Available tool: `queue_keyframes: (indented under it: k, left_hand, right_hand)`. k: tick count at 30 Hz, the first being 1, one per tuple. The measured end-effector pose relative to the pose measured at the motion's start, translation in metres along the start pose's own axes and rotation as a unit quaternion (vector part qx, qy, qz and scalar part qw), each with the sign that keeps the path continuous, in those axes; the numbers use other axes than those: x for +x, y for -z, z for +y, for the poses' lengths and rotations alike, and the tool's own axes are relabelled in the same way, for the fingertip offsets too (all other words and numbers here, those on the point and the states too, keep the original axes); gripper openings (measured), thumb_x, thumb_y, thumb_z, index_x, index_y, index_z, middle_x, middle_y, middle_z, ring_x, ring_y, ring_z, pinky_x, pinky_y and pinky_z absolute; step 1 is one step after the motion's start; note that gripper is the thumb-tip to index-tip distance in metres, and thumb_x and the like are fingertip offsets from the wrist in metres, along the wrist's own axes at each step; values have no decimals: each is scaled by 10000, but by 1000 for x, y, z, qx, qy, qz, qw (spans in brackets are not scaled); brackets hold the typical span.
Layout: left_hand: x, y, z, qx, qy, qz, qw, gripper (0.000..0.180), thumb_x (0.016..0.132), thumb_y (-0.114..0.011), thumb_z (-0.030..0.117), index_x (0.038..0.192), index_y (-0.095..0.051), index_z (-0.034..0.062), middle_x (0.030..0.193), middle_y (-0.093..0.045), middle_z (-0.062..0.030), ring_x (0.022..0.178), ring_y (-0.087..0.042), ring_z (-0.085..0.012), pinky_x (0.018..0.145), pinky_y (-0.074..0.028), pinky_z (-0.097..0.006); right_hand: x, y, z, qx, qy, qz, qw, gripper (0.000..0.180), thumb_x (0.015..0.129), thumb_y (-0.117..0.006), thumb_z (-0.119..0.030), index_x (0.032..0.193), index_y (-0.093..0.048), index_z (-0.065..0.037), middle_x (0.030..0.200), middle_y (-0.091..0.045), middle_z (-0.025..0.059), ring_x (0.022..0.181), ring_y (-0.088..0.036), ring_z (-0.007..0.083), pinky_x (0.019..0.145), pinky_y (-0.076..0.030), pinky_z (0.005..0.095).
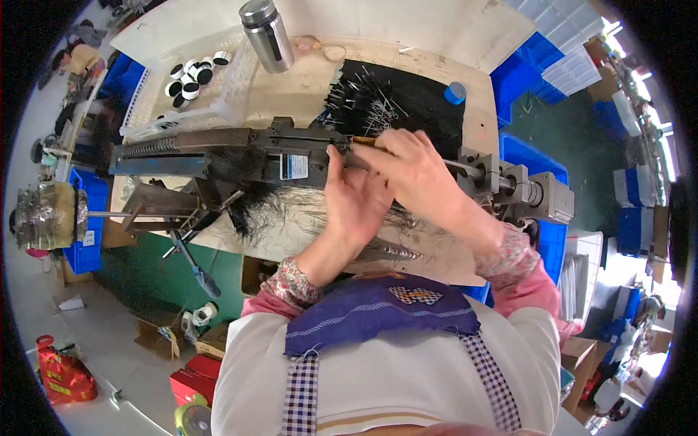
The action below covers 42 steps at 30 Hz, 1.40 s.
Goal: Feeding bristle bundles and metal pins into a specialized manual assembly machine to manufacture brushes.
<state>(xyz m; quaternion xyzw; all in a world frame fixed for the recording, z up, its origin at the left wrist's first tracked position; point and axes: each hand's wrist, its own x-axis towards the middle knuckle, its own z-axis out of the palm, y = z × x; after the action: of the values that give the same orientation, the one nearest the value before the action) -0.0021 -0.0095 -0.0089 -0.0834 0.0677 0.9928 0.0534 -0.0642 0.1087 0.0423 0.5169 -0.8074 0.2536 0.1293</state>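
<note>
Both my hands meet at the middle of a dark metal bench machine. My left hand is palm up, thumb stretched up at the machine's working end; its other fingers are partly hidden behind the right hand. My right hand comes over from the right with bent fingers, the tips reaching the same spot near the left thumb. Anything between those fingertips is too small or hidden to make out. Just beyond, many thin metal pins lie scattered on a black cloth. A bundle of thin wires lies below my hands.
At the back left, a white plastic basket holds several black-and-white round parts, beside a steel flask. A blue cap sits on the cloth. A shaft and clamp assembly extends right. Blue crates stand beyond the table.
</note>
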Motion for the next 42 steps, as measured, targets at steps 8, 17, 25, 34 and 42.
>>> queue_keyframes:
  k: [8,17,25,34,42]
  left_hand:
    - [-8,-6,-1,37,-75,27,996,679,951,-359,552,1199,-423,-76,1215,-513,-180,1221,-455,-291,1123,-292,-399]
    - [-7,-11,6,80,-45,39,995,672,943,-385,553,1176,-457,-74,1254,-500,-203,1249,-433,-318,1130,-272,-447]
    - [-8,-12,5,72,-54,21,996,710,941,-356,578,1169,-454,-86,1258,-490,-229,1268,-412,-336,1118,-279,-443]
    - [-10,-5,8,124,-48,18,991,761,937,-307,618,1270,-393,-61,1320,-462,-168,1275,-404,-282,1126,-239,-408]
    - [-8,-9,7,122,-49,19,991,750,935,-318,619,1258,-402,-53,1307,-472,-160,1253,-422,-275,1115,-260,-409]
  right_hand:
    - [19,7,37,99,-124,-59,985,144,762,-656,-149,886,-708,-97,778,-621,54,789,-608,236,768,-395,365]
    - [9,14,45,31,-53,-31,998,166,734,-676,-119,897,-709,-120,757,-596,37,798,-604,219,788,-381,365]
    - [13,13,27,-3,-5,34,999,151,747,-650,-139,887,-705,-125,728,-577,34,752,-593,214,775,-391,369]
    - [11,11,41,37,-61,-35,997,155,768,-643,-145,902,-718,-131,736,-593,39,793,-604,231,790,-389,361]
    - [15,16,38,46,-58,-30,997,157,759,-656,-142,903,-718,-144,742,-591,28,800,-594,218,793,-374,354]
